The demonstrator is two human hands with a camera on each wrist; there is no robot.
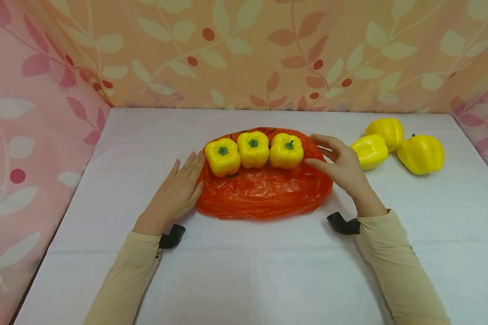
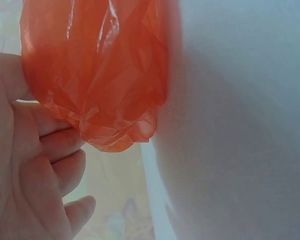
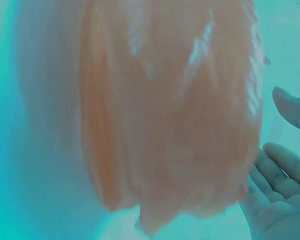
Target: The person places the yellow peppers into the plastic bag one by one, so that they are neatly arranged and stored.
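Note:
Three yellow bell peppers with green stems stand in a row in an open red plastic bag (image 1: 260,189): a left one (image 1: 223,164), a middle one (image 1: 253,155) and a right one (image 1: 286,155). My left hand (image 1: 179,189) lies along the bag's left side, fingers extended against the plastic. In the left wrist view its fingers touch the crumpled bag (image 2: 105,85). At the bag's right edge is my right hand (image 1: 341,164), thumb and fingers spread apart beside the right pepper. The right wrist view shows that palm with nothing in it, next to the bag (image 3: 175,125).
Several yellow peppers lie to the right beyond my right hand: one on its side (image 1: 372,151), one behind it (image 1: 386,133) and one farther right (image 1: 420,154). A white cloth (image 1: 252,271) covers the table. Flowered fabric (image 1: 244,54) hangs at the back and sides.

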